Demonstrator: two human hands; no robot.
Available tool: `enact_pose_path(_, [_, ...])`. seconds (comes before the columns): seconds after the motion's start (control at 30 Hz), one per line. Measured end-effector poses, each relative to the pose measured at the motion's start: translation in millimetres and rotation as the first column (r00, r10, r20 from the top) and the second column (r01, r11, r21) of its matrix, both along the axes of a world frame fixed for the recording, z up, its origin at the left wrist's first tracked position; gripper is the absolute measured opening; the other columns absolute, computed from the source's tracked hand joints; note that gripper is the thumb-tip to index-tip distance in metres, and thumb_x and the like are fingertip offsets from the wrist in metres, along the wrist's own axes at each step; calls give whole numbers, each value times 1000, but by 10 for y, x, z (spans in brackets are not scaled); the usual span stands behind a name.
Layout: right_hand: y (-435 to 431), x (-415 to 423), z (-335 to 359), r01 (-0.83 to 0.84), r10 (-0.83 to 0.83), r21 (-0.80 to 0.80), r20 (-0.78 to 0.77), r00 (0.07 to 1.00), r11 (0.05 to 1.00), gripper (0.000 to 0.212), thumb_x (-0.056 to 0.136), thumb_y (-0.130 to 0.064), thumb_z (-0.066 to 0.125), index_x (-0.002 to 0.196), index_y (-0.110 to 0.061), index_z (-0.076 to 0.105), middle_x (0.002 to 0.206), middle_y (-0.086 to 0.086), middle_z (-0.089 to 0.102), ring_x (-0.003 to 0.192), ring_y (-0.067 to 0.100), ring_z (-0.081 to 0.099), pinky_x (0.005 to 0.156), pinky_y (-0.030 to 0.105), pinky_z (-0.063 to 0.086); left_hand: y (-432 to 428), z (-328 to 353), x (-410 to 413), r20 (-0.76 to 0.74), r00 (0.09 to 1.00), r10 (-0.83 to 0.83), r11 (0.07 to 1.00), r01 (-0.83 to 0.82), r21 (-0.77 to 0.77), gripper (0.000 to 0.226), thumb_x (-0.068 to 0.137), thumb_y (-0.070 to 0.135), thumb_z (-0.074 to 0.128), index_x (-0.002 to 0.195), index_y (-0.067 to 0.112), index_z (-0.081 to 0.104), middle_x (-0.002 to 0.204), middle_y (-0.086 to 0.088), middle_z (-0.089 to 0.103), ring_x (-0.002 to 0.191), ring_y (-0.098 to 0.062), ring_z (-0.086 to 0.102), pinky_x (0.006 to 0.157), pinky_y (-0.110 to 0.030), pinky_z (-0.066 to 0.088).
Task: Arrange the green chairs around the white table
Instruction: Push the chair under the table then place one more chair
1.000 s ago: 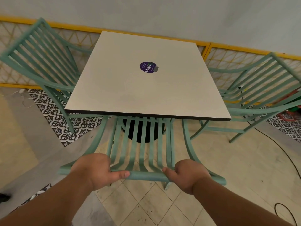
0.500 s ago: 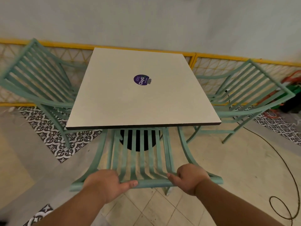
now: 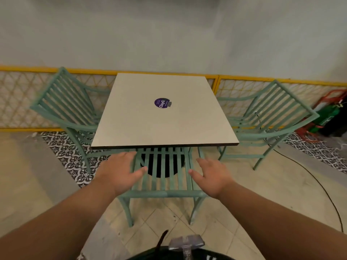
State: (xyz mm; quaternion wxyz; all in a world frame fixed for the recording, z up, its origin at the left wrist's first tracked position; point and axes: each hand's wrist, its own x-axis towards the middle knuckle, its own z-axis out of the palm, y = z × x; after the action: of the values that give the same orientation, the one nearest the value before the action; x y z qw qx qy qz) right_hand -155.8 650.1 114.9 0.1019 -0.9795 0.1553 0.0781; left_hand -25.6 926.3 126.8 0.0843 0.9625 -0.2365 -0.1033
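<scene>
Three green chairs are seen gathered at the white table (image 3: 161, 113), and the job looks close to finished. The near chair (image 3: 163, 186) is tucked in at the front edge, its seat slid under the tabletop and its top rail facing the camera. The left hand (image 3: 120, 170) is held flat above the chair's left side, fingers spread and gripping nothing; whether it touches the slats cannot be told. The right hand (image 3: 210, 177) is likewise opened out over the right side, fingers splayed, nothing pinched. The left chair (image 3: 63, 107) is set just beside the table's left edge, angled towards it, and the right chair (image 3: 270, 117) is placed beside the right edge in the same way. The far side is backed by a yellow lattice fence (image 3: 20, 96), so no seat can be fitted there, it seems. What is left, by the look of it, is little: perhaps a squaring-up of the side chairs.
</scene>
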Motion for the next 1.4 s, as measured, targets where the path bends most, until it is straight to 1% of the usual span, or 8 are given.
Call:
enact_pose_path(0.2, [-179,-271,126,88,-89,40,42,995,995,71,99,-66,37,153,-20,43,150,4,53,139,27,46,115,42,36,-249,95,-159,8,992,-126,991,126,48,88,90,81,37,160,28,31,164,3,38,150,-19,34,122,-43,32])
enact_pose_path(0.33, [-391,-738,100,242,-245,69,27,969,968,70,99,-65,36,153,-21,42,150,4,52,140,26,43,116,41,33,-656,106,-258,-1,967,-254,966,253,59,87,90,80,37,161,31,29,164,6,36,150,-18,34,120,-43,34])
enact_pose_path(0.53, [-1020,-1694,102,454,-456,54,48,889,890,69,100,-65,37,154,-22,41,155,2,49,143,24,42,118,37,30,-1778,43,-673,-7,911,-412,910,412,36,85,92,79,40,161,31,30,166,6,35,152,-19,32,120,-43,36])
enact_pose_path(0.67, [-1638,-2276,183,524,-526,47,61,849,851,68,101,-63,39,155,-21,41,155,2,50,144,23,41,119,38,30,-2704,46,-1134,13,876,-483,875,482,34,77,91,76,46,152,29,42,159,4,44,146,-21,39,113,-40,41])
enact_pose_path(0.87, [-2626,-2981,363,567,-567,19,38,823,824,68,101,-64,34,154,-22,41,152,0,52,142,22,43,117,39,33,-3929,219,-1715,35,849,-527,849,528,-24,84,86,79,45,154,31,41,159,4,46,145,-22,43,113,-39,41])
enact_pose_path(0.97, [-3089,-3036,442,546,-546,-7,20,837,837,66,102,-63,34,152,-22,43,150,0,54,141,22,44,116,39,33,-4343,214,-1778,4,853,-522,853,521,-29,92,80,84,38,155,32,39,159,4,45,145,-21,43,114,-41,42])
enact_pose_path(1.13, [-3821,-2824,487,533,-532,-1,22,846,846,60,102,-61,35,148,-24,46,146,-3,56,139,21,45,115,38,33,-4964,184,-1590,8,873,-487,873,487,-14,84,88,80,39,157,33,36,161,8,43,147,-19,40,112,-42,41])
enact_pose_path(1.4, [-5228,-2264,511,562,-562,27,84,823,827,61,102,-58,39,151,-23,45,148,-2,55,141,21,44,116,40,34,-6564,176,-962,10,874,-486,873,486,-30,82,90,81,40,155,32,38,159,4,44,146,-22,40,112,-43,41])
